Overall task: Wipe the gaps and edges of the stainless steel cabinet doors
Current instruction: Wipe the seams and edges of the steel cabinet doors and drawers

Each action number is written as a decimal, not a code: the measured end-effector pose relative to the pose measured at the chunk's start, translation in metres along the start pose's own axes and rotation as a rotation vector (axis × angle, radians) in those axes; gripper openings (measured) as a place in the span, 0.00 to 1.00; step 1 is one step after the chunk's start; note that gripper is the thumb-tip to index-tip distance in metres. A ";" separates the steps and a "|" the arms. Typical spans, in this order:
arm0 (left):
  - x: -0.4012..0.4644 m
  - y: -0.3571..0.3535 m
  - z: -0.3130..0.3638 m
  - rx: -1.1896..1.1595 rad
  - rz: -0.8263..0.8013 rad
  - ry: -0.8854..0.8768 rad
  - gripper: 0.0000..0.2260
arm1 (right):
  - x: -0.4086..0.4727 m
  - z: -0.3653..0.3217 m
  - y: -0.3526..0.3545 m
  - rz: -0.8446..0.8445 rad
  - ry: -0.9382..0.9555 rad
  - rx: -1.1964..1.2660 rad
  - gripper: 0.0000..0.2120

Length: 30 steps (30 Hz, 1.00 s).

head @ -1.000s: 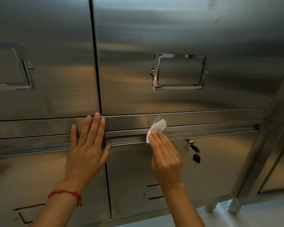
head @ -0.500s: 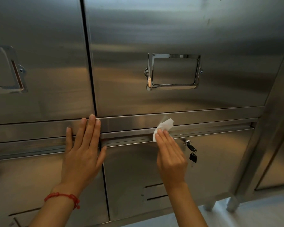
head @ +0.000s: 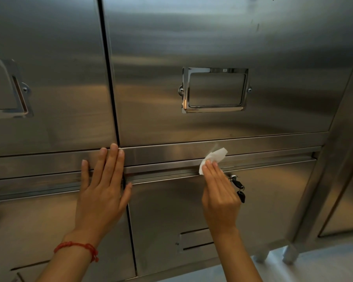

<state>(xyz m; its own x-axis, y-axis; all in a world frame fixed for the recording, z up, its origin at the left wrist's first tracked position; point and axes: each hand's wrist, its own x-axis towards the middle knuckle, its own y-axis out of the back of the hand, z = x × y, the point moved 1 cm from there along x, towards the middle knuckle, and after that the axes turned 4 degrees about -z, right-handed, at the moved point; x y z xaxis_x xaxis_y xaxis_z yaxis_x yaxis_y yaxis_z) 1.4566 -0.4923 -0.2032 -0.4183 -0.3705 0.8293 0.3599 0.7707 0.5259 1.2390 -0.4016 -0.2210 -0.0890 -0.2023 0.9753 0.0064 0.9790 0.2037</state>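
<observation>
Since a second ago my right hand (head: 220, 192) has slid the white wipe (head: 212, 158), pinned under straight fingers, rightward along the horizontal gap (head: 171, 169) toward the keys (head: 239, 189), while my left hand (head: 102, 192) lies spread flat; I'd keep fingertip pressure in the groove.

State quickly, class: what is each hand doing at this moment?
Left hand: open, flat against the cabinet.
Right hand: presses a white wipe to the door's top edge; fingers look straight.
</observation>
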 end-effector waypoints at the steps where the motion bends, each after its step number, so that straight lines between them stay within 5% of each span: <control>1: 0.000 0.000 0.000 0.004 0.001 -0.002 0.30 | 0.000 -0.002 -0.001 0.005 -0.007 0.006 0.16; 7: -0.001 0.000 0.000 0.004 0.002 -0.002 0.31 | -0.001 -0.007 -0.003 -0.030 0.103 0.024 0.10; 13: -0.001 -0.001 -0.001 0.018 0.002 -0.005 0.31 | 0.000 0.004 0.002 -0.016 -0.043 0.004 0.18; 19: -0.001 -0.003 -0.001 0.024 0.022 -0.003 0.31 | 0.000 0.000 0.000 -0.039 0.090 0.007 0.10; 25: -0.001 -0.004 0.000 0.025 0.069 -0.008 0.30 | 0.001 0.011 0.004 -0.035 -0.052 0.003 0.20; 30: 0.000 -0.004 0.005 0.011 0.096 0.015 0.30 | 0.001 0.001 0.002 -0.065 0.076 0.027 0.16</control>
<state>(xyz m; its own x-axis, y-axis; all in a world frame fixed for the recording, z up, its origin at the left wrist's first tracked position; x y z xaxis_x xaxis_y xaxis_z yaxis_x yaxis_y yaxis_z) 1.4506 -0.4931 -0.2063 -0.3695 -0.3028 0.8785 0.3881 0.8088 0.4419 1.2377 -0.4001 -0.2200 -0.0127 -0.2656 0.9640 -0.0234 0.9639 0.2652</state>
